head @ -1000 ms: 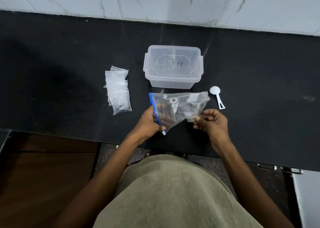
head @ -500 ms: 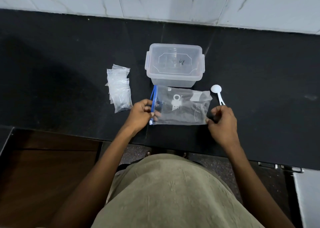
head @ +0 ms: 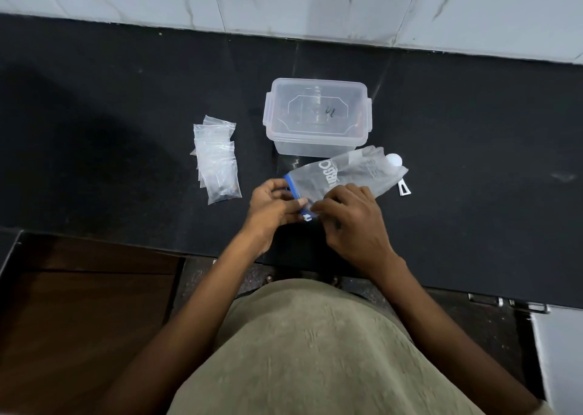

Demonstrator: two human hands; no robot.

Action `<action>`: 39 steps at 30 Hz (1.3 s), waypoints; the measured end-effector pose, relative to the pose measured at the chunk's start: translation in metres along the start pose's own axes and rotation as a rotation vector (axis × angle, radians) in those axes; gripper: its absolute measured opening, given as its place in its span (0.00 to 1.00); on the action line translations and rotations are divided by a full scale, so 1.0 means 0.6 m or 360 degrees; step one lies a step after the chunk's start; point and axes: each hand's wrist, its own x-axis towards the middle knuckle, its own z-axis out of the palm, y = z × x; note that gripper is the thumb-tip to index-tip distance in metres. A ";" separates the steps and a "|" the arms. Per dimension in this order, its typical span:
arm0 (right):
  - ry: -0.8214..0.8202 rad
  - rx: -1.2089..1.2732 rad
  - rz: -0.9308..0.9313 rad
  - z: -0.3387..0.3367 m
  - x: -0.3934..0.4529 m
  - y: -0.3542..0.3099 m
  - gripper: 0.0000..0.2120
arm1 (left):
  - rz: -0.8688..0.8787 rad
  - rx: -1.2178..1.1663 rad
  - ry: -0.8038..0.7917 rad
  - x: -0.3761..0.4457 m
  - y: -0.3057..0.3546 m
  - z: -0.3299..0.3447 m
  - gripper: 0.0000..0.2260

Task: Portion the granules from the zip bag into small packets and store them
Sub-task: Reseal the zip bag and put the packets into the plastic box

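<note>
Both hands meet at the blue zip strip of the zip bag, just in front of the person at the near part of the black countertop. The left hand has its fingers curled narrowly, thumb and fingertips pinching the blue-edged mouth of the bag from the left. The right hand comes over the bag from the right, fingers bent and closed on the same end near the strip's lower corner (whether the seal is parted there cannot be told, since the fingers cover it).

The bag's long axis runs diagonally: its zip end points toward the person and to the left, and its closed bottom end points away and to the right, lifted a little above the counter. White lettering shows on its clear face, and dark contents can be seen dimly inside.

The bag's far end overlaps the white plastic spoon, hiding the middle of its handle. A clear lidded storage box stands just behind the bag, its latches down. A small pile of empty clear packets lies to the left, apart from the hands.
</note>
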 end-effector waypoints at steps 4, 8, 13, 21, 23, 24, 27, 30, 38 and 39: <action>0.0090 0.0157 0.0145 -0.007 0.011 -0.001 0.06 | 0.0978 0.0650 0.0329 -0.015 -0.006 -0.005 0.19; 0.0166 0.0397 0.0276 -0.022 0.022 -0.005 0.07 | 0.1477 0.0939 -0.0136 -0.025 0.008 -0.009 0.12; 0.0120 0.0589 0.0320 -0.043 0.030 -0.008 0.03 | 0.1562 0.0773 -0.0017 -0.021 0.013 0.007 0.06; 0.0022 0.0361 0.0071 -0.074 0.042 -0.007 0.05 | 0.1520 0.0794 -0.0088 -0.011 0.034 0.008 0.07; 0.0021 0.0305 0.0046 -0.071 0.044 -0.009 0.04 | 0.1511 0.0828 -0.0100 -0.012 0.040 0.007 0.08; 0.0027 0.0290 0.0047 -0.069 0.044 -0.010 0.04 | 0.1525 0.0843 -0.0103 -0.013 0.044 0.008 0.08; 0.0129 0.0284 0.0075 -0.067 0.046 -0.011 0.03 | 0.1620 0.0901 -0.0064 -0.015 0.054 0.011 0.06; 0.0263 0.0260 0.0093 -0.073 0.050 -0.012 0.05 | 0.1724 0.1048 0.0075 -0.005 0.051 0.002 0.07; 0.0429 0.0231 -0.0011 -0.105 0.048 -0.013 0.06 | 0.1669 0.1252 0.0342 0.052 0.016 -0.044 0.07; 0.0404 0.0236 -0.0045 -0.105 0.045 -0.019 0.05 | 0.1633 0.1281 0.0405 0.059 0.012 -0.046 0.08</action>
